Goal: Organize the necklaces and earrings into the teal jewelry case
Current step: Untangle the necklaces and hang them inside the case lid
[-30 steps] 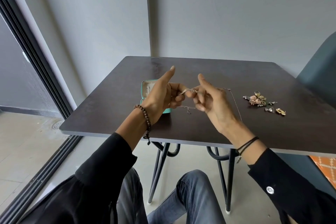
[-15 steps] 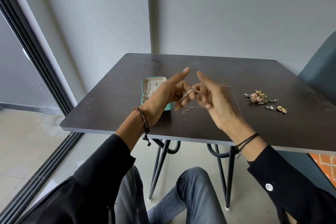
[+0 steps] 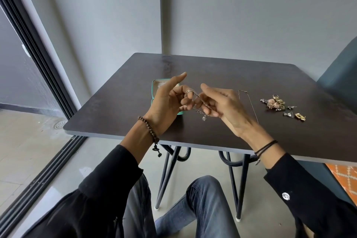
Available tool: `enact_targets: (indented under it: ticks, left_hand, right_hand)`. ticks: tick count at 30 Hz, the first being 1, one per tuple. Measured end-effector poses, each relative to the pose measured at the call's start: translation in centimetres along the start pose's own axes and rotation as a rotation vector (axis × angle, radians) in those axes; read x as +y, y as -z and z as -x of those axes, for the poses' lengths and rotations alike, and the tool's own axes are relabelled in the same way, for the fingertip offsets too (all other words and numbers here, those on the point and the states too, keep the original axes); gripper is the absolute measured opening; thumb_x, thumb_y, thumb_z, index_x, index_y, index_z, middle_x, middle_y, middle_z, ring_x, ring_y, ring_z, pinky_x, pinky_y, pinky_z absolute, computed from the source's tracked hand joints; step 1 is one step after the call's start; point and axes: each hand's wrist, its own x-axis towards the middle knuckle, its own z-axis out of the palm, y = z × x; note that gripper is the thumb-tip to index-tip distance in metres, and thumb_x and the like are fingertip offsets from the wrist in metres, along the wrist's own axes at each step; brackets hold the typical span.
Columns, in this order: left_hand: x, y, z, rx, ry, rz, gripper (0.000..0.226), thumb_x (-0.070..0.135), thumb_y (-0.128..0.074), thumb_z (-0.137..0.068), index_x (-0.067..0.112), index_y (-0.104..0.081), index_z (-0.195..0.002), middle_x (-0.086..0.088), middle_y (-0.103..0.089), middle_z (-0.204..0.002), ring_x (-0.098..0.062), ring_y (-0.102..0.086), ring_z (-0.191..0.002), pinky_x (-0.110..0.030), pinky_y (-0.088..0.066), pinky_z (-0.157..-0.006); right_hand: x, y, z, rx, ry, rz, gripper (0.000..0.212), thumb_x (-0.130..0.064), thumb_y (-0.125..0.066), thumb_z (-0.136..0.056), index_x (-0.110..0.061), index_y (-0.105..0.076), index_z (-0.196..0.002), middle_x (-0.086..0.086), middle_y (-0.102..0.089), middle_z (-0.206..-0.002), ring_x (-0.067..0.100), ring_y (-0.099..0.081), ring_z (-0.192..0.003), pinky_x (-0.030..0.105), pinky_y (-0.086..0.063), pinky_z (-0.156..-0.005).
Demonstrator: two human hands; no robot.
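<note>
A: Obs. The worktop [image 3: 212, 67] is dark, so a fine chain dropped on it would be hard to find. The teal jewelry case [image 3: 154, 92] lies open just behind the left hand [image 3: 166, 102], partly hidden by it.

B: Noted. The hands?

A: Both are raised and close together. The left hand pinches the necklace [image 3: 201, 99], forefinger pointing free. The right hand [image 3: 228, 108] pinches the same chain from the other side.

B: Risk 1: the chain seems to be wound about a left finger, though I cannot tell for sure. Pulling the hands apart could knot it or break a link.

A: Risk 2: the earrings [image 3: 276, 102] are heaped well right of the right hand, and a sleeve could scatter them. A second necklace [image 3: 252, 106], just right of that hand, could snag.

B: Risk 3: the pendant [image 3: 204, 118] dangles below the hands and may catch the case rim going in.
</note>
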Motion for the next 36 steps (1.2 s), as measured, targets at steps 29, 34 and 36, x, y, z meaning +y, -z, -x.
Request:
enact_targets:
  ticks: [29, 34, 36]
  left_hand:
    - [2.5, 6.6, -1.6, 0.215, -0.12, -0.134, 0.022, 0.028, -0.059, -0.097, 0.01, -0.072, -0.093, -0.005, -0.074, -0.085, -0.016, -0.07, -0.085, -0.026, -0.051, -0.078]
    - [0.6, 9.2, -3.0, 0.529, -0.138, -0.203, 0.017, 0.023, -0.062, -0.094, 0.01, -0.072, -0.092, -0.005, -0.076, -0.092, -0.014, -0.065, -0.079, -0.024, -0.049, -0.071]
    - [-0.7, 10.5, -3.8, 0.641, -0.102, -0.332, 0.016, 0.025, -0.064, -0.094, 0.01, -0.071, -0.094, -0.003, -0.075, -0.095, -0.013, -0.062, -0.072, -0.023, -0.048, -0.063]
  right_hand:
    - [-2.4, -3.9, -7.5, -0.111, 0.04, -0.017, 0.018, -0.016, -0.06, -0.095, -0.01, -0.073, -0.084, 0.007, -0.07, -0.084, 0.019, -0.064, -0.09, 0.038, -0.046, -0.089]
    - [-2.8, -4.1, -9.4, -0.086, 0.04, 0.043, 0.018, -0.017, -0.061, -0.095, -0.01, -0.074, -0.084, 0.005, -0.072, -0.085, 0.017, -0.064, -0.088, 0.031, -0.046, -0.083]
    - [-2.7, -4.1, -10.0, -0.077, 0.035, 0.049, 0.018, -0.018, -0.062, -0.093, -0.011, -0.074, -0.082, 0.005, -0.072, -0.085, 0.016, -0.064, -0.087, 0.031, -0.045, -0.082]
